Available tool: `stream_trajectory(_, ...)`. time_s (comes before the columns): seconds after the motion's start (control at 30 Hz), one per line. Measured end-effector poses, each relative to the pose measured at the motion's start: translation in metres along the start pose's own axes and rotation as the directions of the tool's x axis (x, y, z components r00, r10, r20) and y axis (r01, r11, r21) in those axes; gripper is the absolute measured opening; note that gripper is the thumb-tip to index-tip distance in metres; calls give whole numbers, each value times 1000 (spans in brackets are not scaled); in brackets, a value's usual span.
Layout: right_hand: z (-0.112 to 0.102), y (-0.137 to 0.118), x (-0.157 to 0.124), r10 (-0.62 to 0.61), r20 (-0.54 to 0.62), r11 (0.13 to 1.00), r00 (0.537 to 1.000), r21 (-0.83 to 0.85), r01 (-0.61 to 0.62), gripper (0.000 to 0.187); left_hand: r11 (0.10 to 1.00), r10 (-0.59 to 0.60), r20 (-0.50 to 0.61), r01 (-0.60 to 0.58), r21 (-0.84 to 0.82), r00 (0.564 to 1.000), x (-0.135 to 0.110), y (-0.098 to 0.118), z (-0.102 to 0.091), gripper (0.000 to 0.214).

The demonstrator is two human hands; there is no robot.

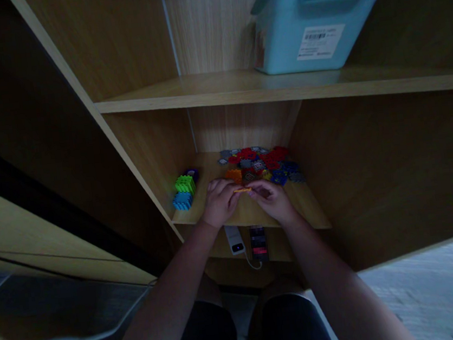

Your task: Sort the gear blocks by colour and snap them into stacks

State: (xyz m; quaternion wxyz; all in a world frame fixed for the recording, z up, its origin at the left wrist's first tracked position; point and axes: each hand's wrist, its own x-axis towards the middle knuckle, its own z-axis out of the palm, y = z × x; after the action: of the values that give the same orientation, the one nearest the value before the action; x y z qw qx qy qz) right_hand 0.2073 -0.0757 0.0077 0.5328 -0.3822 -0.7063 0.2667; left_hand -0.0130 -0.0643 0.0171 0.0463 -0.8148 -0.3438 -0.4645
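Between my two hands, just above the front of the middle shelf [255,208], is a thin flat orange piece [242,190], seen edge-on. My left hand [220,199] pinches its left end, and my right hand [271,197] pinches its right end. Behind the hands lies a spread of notched puzzle pieces: an orange piece [234,176], several red pieces [272,157], blue pieces [279,176] and grey pieces [246,163]. At the shelf's left side stand a green stack of pieces [185,184], a blue stack [182,200] and a purple stack [191,174].
A light blue bin [308,24] with a label stands on the upper shelf [220,83], above the hands. On the lower ledge lie a white power bank [234,239] and a phone [258,243] joined by a cable. Wooden side walls [374,175] enclose the space.
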Motion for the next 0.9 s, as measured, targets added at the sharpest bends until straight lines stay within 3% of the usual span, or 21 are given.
stream_trajectory(0.23, 1, -3, 3, 10, 18, 997, 1000, 71, -12, 27, 999, -32, 19, 32, 2, 999, 0, -1, -2, 20)
stream_trajectory(0.4, -1, -3, 9, 27, 66, 989, 997, 146, -37, 30, 999, -36, -29, 36, -24, 999, 1, -2, -4, 17)
stream_trajectory(0.5, -2, -9, 19, -9, 83, 996, 997, 84, 2, 31, 996, -78, -94, 73, -59, 992, 2, -3, -4, 21)
stream_trajectory(0.67, 3, -17, 44, -106, 36, 989, 994, -96, 109, 27, 968, -244, -201, 225, -112, 949, 5, -9, 0, 45)
stream_trajectory(0.9, 9, 4, 54, -155, -76, 960, 985, -247, 132, 24, 934, -343, -179, 315, -166, 922, 7, -18, 6, 36)
